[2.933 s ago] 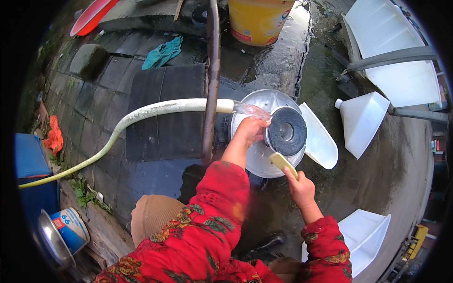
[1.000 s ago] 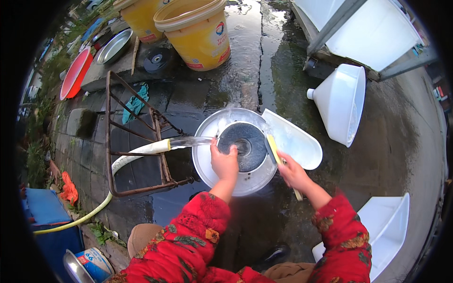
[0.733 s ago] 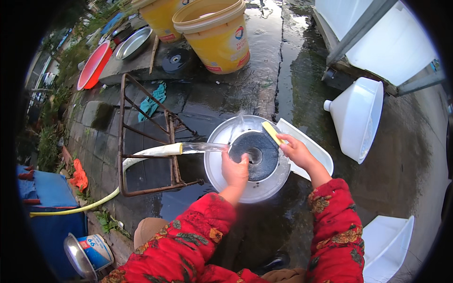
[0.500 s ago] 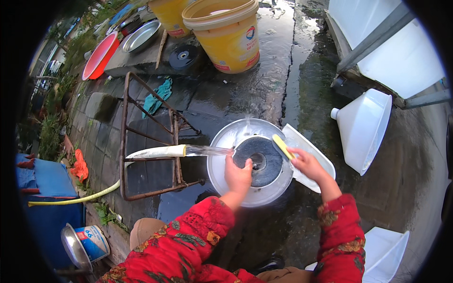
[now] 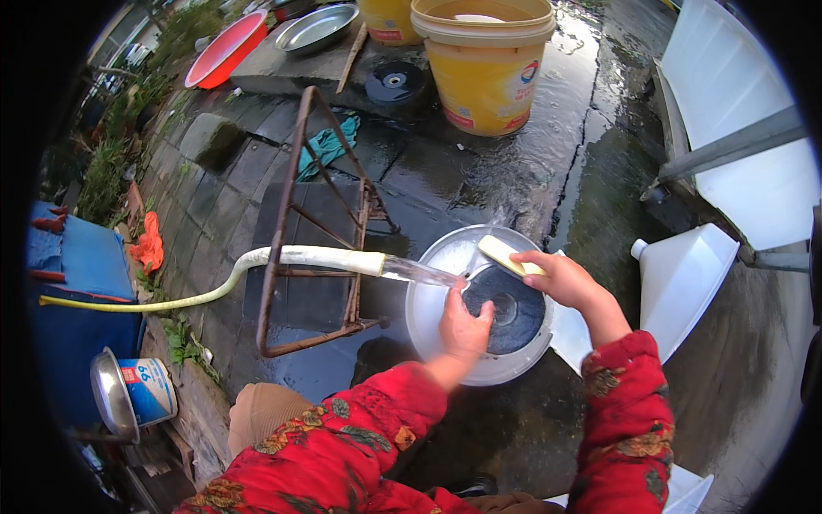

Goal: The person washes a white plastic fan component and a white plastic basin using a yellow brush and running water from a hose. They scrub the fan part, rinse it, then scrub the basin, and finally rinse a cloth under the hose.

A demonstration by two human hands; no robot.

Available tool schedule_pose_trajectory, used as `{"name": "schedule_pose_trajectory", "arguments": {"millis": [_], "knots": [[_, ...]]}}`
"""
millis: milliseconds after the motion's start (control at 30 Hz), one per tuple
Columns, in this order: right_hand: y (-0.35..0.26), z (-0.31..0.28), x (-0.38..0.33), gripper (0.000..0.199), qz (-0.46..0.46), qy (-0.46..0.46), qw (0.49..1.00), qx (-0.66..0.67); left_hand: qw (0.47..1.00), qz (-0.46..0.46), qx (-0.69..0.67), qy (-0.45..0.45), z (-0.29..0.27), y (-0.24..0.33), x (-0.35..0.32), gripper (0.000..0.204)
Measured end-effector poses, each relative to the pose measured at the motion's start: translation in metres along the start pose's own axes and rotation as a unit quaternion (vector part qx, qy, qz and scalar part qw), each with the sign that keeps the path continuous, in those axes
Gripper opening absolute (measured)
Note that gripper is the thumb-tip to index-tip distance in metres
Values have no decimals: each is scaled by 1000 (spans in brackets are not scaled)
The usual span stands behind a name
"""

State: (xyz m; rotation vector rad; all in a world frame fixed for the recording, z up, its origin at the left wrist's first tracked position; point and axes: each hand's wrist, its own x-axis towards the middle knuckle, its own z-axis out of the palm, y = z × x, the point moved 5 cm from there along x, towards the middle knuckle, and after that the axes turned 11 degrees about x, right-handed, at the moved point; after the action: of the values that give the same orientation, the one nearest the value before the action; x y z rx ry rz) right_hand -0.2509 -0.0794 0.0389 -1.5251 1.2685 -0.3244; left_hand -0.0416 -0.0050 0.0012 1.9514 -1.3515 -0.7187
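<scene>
A dark grey round disc (image 5: 516,332) with a hub in its middle lies in a pale round basin (image 5: 428,338) on the wet ground. My left hand (image 5: 465,327) grips the disc's left edge, thumb over its top. Water pours onto those fingers and the disc from a pale yellow hose (image 5: 330,258). In my right hand (image 5: 567,285) is a small pale yellow scrubbing brush (image 5: 499,254), held at the disc's upper rim; its underside is hidden.
The hose rests across a rusty metal frame (image 5: 274,295) at left. Beyond stand a yellow bucket (image 5: 479,77), another dark disc (image 5: 395,81) and a red basin (image 5: 227,50). A teal cloth (image 5: 330,147) lies behind the frame. On the right is a white funnel-shaped container (image 5: 685,283).
My view has shifted, so the scene sits farther right and partly higher. The brush has moved from the disc's upper right side to its upper edge. My left hand stays on the disc.
</scene>
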Motion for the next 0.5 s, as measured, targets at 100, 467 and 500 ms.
{"name": "schedule_pose_trajectory", "arguments": {"millis": [100, 467, 500], "knots": [[-3, 0, 3, 39, 35, 1, 999, 23, 1000, 1, -16, 22, -1, -1, 1, 57], [-68, 23, -12, 37, 144, 146, 959, -197, 998, -43, -52, 5, 1, -4, -1, 54], [-72, 26, -14, 36, 134, 166, 960, -181, 995, -76, -68, -23, 3, -7, 0, 55]]}}
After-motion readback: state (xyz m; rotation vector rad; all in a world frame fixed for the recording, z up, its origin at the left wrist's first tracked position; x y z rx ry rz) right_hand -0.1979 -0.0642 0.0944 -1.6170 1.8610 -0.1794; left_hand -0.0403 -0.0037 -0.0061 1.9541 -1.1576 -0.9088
